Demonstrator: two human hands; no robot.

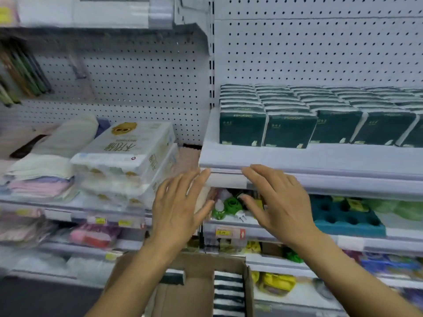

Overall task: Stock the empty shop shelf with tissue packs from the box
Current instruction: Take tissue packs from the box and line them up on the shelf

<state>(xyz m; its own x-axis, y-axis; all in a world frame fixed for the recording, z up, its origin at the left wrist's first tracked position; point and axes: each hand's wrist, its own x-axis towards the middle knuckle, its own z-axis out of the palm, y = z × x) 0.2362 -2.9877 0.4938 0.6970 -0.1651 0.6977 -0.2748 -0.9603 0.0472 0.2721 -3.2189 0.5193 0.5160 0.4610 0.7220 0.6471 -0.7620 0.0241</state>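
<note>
Both hands are up in front of the white shelf (297,156), just below its front lip, and neither holds anything. The left hand (176,209) has its grip wide, fingers straight and spread, the fingertips reaching up to the shelf's left front corner; whether they touch the edge I cannot tell. The right hand (279,202) is likewise open and flat, palm down, its fingers stretched toward the price rail under the same lip, thumb hanging below. On the shelf, dark green tissue packs (288,131) stand upright in tight rows, running from the shelf's left end off to the right and back to the pegboard (320,53) behind it. Below the shelf, between the two forearms, sits the cardboard box (196,291), flaps open; more packs lie stacked along its right inner side (229,294) and a few at its far left corner. Left of the shelf, on the neighbouring bay, lie white wrapped tissue bundles (128,152) with a bear print, and folded cloths (45,170) beyond them
</note>
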